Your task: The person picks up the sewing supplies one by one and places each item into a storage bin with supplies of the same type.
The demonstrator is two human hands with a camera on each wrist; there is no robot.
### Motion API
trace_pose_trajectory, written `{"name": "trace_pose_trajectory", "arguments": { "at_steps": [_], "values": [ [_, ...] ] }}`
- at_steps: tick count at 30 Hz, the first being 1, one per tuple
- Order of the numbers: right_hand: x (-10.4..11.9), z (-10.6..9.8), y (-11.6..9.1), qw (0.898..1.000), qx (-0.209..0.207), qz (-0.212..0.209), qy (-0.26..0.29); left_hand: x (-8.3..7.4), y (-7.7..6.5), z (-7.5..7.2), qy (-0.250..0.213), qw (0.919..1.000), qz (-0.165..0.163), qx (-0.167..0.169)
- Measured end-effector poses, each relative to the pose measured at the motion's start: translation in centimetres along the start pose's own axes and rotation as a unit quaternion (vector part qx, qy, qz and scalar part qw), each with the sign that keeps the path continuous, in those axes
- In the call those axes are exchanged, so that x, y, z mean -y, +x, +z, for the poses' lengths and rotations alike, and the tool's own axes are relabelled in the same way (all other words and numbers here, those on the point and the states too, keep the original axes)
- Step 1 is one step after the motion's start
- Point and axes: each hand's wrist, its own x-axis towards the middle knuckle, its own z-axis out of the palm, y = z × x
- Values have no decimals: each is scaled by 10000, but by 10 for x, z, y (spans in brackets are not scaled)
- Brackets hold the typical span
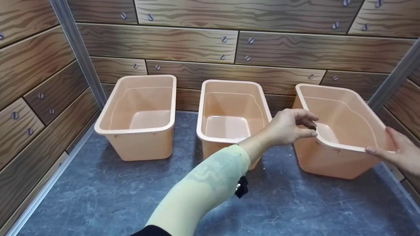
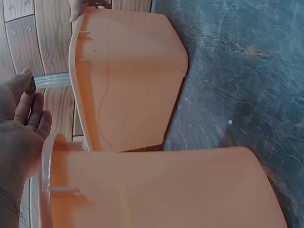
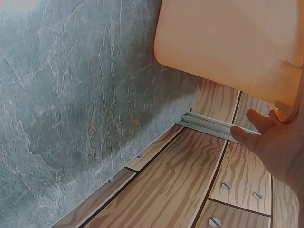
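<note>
My left hand [image 1: 287, 127] pinches a small dark object with yellowish flecks [image 2: 31, 86] between thumb and fingertips; its kind is too small to tell. In the head view those fingertips overlap the left rim of the right-hand peach plastic bin [image 1: 338, 160]. At that bin's right front corner my right hand [image 1: 402, 149] grips the rim, thumb near the front edge and fingers at the right side. The right wrist view shows this hand [image 3: 273, 142] beside the bin's outer wall [image 3: 228, 42]. My left forearm crosses in front of the middle bin [image 1: 210, 146].
Another peach bin [image 1: 144, 146] stands at the left, so three stand in a row on the blue-grey marbled surface [image 1: 108, 196]. Wood-patterned panels [image 1: 157, 42] with metal corner strips [image 1: 80, 42] enclose the back and sides. A small white speck [image 2: 230, 122] lies on the surface.
</note>
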Motion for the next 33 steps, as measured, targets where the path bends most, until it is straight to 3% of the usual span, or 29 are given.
{"name": "trace_pose_trajectory", "arguments": {
  "at_steps": [10, 17, 21, 33],
  "values": [
    [1, 13, -4, 9992, 327, -104, 225, 6, 11, 22, 173, 9998, -22, 1],
    [9, 6, -4, 9990, 444, 8, 96, 8, 17, 29, 22, 9999, -3, -150],
    [12, 2, -4, 9990, 434, 33, 63, 9, 19, 32, 173, 9995, -169, -207],
    [8, -8, -6, 9991, 405, 128, -20, 5, 26, 47, 228, 9993, -107, -268]
  ]
}}
